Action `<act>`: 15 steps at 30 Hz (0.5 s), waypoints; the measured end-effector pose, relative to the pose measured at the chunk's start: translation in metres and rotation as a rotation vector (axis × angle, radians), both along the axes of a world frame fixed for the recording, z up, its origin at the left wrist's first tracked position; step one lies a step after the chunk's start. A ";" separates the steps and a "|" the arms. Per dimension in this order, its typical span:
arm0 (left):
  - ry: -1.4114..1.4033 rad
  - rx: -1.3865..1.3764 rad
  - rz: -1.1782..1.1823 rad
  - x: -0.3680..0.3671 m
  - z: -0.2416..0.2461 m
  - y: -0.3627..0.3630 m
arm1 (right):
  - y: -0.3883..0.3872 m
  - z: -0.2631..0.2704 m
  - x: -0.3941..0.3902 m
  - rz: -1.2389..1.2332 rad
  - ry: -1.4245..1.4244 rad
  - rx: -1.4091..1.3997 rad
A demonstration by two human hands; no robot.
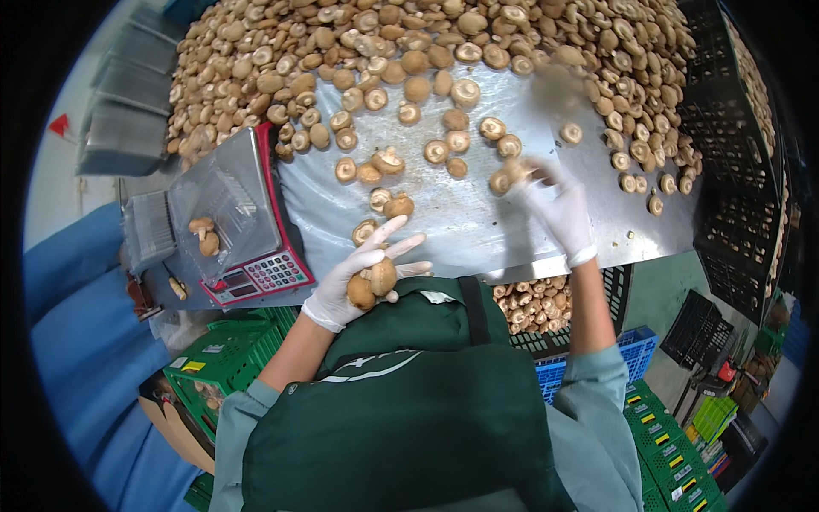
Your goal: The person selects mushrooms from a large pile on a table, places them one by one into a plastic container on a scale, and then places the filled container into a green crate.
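Observation:
My left hand (361, 278), in a white glove, lies palm up near the table's front edge and holds a few brown mushrooms (372, 285). My right hand (553, 208), gloved too and blurred, reaches over the metal table (601, 217); its fingertips are at a mushroom (501, 182), and whether they grip one I cannot tell. Loose mushrooms (436, 152) lie between the hands and a large heap (409, 38) at the back. At the left, a red digital scale (274, 205) carries a clear plastic tray (221, 198) with mushrooms in it.
Stacked clear trays (125, 121) stand at the far left. Black crates (729, 160) with mushrooms rise along the right edge. Below the front edge is a black crate of mushrooms (534, 304). Green crates (224, 355) flank me. A dark blurred object (558, 88) shows above the table.

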State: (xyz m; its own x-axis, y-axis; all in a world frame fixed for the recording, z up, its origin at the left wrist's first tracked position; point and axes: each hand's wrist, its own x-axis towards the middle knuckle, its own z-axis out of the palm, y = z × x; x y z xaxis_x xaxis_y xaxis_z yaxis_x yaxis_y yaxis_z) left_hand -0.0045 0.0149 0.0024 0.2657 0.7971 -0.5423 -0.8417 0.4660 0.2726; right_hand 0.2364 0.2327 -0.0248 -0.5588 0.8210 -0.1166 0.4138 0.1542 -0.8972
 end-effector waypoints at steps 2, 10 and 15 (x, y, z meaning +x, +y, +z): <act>-0.036 0.016 -0.008 0.002 0.002 0.003 | -0.050 0.014 -0.035 0.142 0.062 0.118; -0.062 0.063 0.156 -0.024 -0.010 -0.039 | -0.055 -0.034 -0.126 0.039 0.018 -0.010; -0.001 -0.012 0.314 -0.042 -0.014 -0.072 | -0.040 -0.044 -0.173 0.131 -0.493 -0.092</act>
